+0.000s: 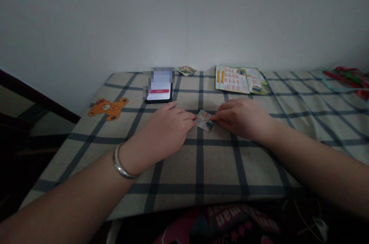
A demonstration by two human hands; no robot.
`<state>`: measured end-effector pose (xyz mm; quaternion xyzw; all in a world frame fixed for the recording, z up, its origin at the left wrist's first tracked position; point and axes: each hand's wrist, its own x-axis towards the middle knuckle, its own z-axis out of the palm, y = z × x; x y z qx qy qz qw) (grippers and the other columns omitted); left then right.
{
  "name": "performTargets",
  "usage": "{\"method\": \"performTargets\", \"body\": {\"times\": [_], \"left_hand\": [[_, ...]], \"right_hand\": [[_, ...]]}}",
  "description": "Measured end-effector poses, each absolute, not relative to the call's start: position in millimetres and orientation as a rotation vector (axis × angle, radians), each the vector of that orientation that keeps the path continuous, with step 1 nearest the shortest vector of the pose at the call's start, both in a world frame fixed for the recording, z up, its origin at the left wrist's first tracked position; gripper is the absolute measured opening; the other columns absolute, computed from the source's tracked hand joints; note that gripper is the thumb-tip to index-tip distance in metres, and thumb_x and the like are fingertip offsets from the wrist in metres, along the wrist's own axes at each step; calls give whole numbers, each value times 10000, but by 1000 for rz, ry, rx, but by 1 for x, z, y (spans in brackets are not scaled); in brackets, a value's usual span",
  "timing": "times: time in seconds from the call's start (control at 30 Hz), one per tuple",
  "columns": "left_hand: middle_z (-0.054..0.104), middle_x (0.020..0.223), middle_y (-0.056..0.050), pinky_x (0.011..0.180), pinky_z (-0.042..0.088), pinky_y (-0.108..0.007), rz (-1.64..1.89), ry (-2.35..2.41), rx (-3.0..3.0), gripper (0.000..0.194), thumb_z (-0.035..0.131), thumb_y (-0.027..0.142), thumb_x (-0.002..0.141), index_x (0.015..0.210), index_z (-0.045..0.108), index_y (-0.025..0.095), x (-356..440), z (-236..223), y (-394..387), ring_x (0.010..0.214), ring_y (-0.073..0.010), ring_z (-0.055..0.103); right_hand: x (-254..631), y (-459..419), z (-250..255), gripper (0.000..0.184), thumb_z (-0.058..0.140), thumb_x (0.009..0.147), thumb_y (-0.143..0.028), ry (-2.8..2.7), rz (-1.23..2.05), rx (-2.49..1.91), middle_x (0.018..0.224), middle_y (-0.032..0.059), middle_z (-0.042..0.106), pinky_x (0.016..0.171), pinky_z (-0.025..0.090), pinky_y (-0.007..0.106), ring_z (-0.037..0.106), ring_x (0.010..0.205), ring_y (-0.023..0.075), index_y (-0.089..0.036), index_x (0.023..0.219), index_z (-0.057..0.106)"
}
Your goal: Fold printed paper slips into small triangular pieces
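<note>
A small square of folded printed paper (pixel 204 121) lies on the checked tablecloth between my two hands, with crease lines meeting near its middle. My left hand (pixel 165 130), a silver bangle at its wrist, has its fingertips closed at the paper's left corner. At the opposite corner, my right hand (pixel 243 119) pinches the edge between thumb and forefinger, its other fingers curled in. The left thumb is mostly hidden.
A phone (pixel 159 86) with a lit screen stands behind my left hand. Near the wall are another folded paper piece (pixel 186 70) and several printed leaflets (pixel 239 79). A bear-shaped cutout (pixel 108 109) lies at left, and tangled red and green cords (pixel 347 76) at far right.
</note>
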<state>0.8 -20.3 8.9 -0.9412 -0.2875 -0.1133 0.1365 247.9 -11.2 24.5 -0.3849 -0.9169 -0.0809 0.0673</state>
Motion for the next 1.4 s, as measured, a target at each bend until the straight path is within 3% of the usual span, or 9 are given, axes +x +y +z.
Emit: {"method": "performTargets", "body": {"times": [0.23, 0.37, 0.73, 1.13, 1.4], "left_hand": [[702, 1150, -37, 976, 407, -469, -310, -857, -2742, 305, 450, 113, 872, 1069, 675, 172, 1, 9, -21, 1041, -229, 635], [689, 1181, -37, 984, 411, -454, -294, -884, -2769, 314, 458, 106, 870, 1093, 669, 173, 1, 9, -21, 1063, -224, 623], [668, 1228, -6, 991, 463, -424, -303, -1038, -2874, 364, 488, 98, 824, 1111, 684, 210, 0, 16, -20, 1114, -221, 593], [695, 1123, -54, 967, 492, -430, -421, -1059, -2886, 253, 480, 152, 865, 989, 700, 168, 2, 11, -17, 1058, -225, 607], [681, 1079, -55, 932, 493, -400, -432, -1060, -2899, 215, 488, 185, 903, 1024, 664, 168, 4, 8, -13, 1027, -219, 592]], "right_hand": [[246, -11, 24, 187, 590, 875, -211, -2727, -179, -1156, 894, 47, 702, 728, 423, 319, 588, 899, 213, -239, 900, 773], [254, -4, 24, 180, 608, 881, -250, -2733, -18, -1107, 913, 43, 688, 793, 440, 324, 588, 897, 193, -261, 949, 775], [269, 10, 23, 190, 628, 874, -260, -2775, 148, -993, 985, 14, 699, 787, 467, 296, 620, 886, 169, -306, 998, 765], [256, 1, 18, 134, 588, 856, -253, -2690, 39, -1056, 882, 63, 658, 767, 439, 326, 592, 857, 199, -179, 830, 697], [247, 4, 8, 142, 580, 876, -297, -2602, -57, -1128, 865, 72, 638, 740, 424, 336, 577, 845, 220, -175, 892, 649]]}}
